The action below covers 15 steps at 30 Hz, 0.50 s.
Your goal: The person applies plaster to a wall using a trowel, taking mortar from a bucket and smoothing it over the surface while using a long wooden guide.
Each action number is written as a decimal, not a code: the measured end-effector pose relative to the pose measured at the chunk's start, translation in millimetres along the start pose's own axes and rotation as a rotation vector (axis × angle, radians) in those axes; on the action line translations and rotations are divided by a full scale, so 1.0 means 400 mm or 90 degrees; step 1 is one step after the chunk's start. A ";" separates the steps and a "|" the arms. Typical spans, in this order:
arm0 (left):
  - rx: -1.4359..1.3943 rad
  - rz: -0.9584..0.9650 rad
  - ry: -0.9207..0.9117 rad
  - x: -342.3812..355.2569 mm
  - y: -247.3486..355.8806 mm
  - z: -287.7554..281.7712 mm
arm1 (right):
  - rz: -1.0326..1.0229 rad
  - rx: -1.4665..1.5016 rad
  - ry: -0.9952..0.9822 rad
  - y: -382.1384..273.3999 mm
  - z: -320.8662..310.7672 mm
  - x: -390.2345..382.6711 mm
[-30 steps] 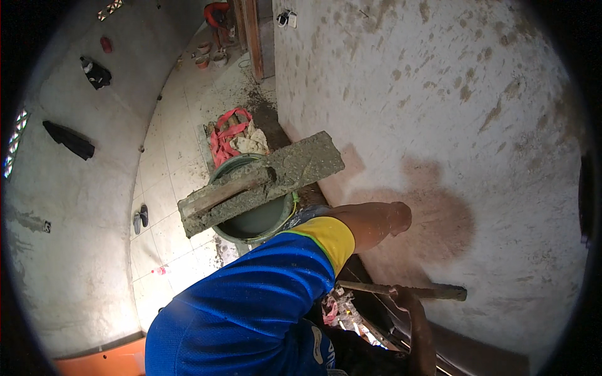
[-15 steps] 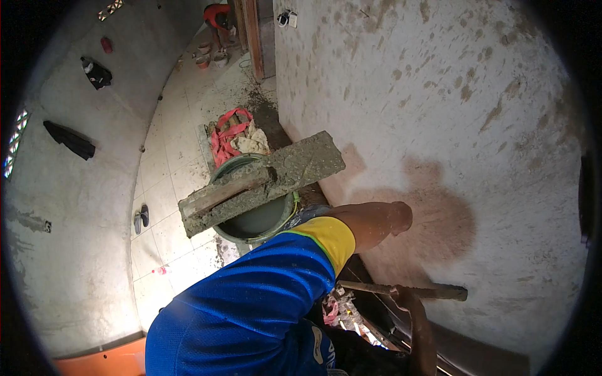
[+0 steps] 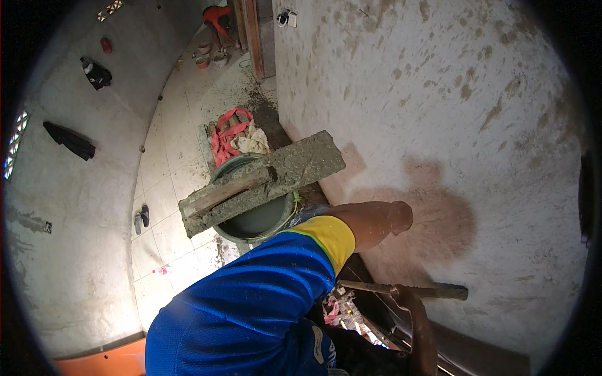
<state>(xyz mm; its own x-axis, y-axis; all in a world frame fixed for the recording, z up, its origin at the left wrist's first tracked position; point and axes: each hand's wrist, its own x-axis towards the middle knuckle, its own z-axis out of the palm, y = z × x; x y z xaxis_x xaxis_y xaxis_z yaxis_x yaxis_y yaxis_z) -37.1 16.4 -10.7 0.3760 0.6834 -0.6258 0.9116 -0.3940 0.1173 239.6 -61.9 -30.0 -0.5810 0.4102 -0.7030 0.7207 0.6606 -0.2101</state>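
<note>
My left arm in a blue sleeve with a yellow cuff reaches across to the wall on the right. At its end my left hand rests against the plaster, its fingers turned away from view. Lower down, my right hand is closed around a long narrow board, seen edge-on and lying close to the wall. A mortar-coated plastering float with a wooden handle lies across the rim of a round bucket. Grey water fills part of the bucket, left of my forearm.
Beyond the bucket lie red and cream cloths. The rough wall bears damp patches. Dark slippers rest on the tiled floor. Far off, a person in red bends near small buckets by a wooden door frame.
The far person in red has shifted slightly while bending. My hands, the board, the float and the bucket look unmoved.
</note>
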 end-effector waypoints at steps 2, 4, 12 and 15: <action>0.004 0.001 -0.012 0.001 0.001 0.002 | -0.009 -0.005 -0.001 -0.002 -0.001 0.000; 0.002 -0.020 -0.003 -0.003 0.003 0.004 | 0.002 -0.031 -0.006 -0.012 -0.006 -0.001; 0.014 0.022 0.024 -0.077 0.024 -0.032 | -0.003 0.006 0.015 0.022 0.019 0.005; 0.009 0.021 0.030 -0.073 0.009 -0.014 | -0.015 0.013 0.003 0.019 0.020 0.018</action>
<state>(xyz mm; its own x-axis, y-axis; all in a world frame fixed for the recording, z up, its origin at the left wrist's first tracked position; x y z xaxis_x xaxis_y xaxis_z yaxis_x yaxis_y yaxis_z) -43.7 -1.6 12.2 0.4134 0.6975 -0.5854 0.8961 -0.4257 0.1256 243.7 -59.0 -42.1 -0.5992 0.3977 -0.6948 0.7144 0.6574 -0.2398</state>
